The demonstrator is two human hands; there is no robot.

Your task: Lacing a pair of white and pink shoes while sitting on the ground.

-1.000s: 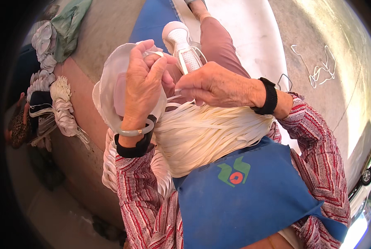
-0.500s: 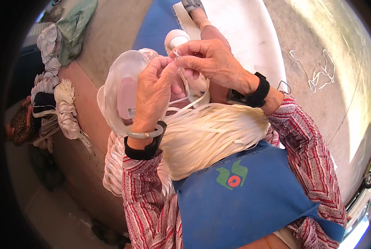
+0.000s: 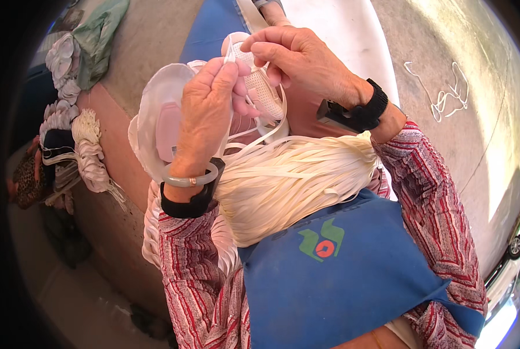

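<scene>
My left hand is closed in a pinch on a white shoelace, whose thin end points up above the fingertips. Just to its right my right hand hovers with thumb and forefinger slightly apart and nothing visible between them. Below and between the hands is a white mesh shoe upper, partly hidden by the fingers. Left of my left wrist stands a rounded white shoe part with a pink panel. Across my lap lies a thick bundle of cream flat laces, with loose strands reaching up toward the upper.
A blue apron covers my lap. Stacked white shoe parts sit beside my left forearm. More white bundles and a green cloth are at the far left. A loose white cord lies on the floor at right.
My right fingers have come away from the lace, where both hands were pinching together. My left hand has shifted a little left and up, keeping the lace.
</scene>
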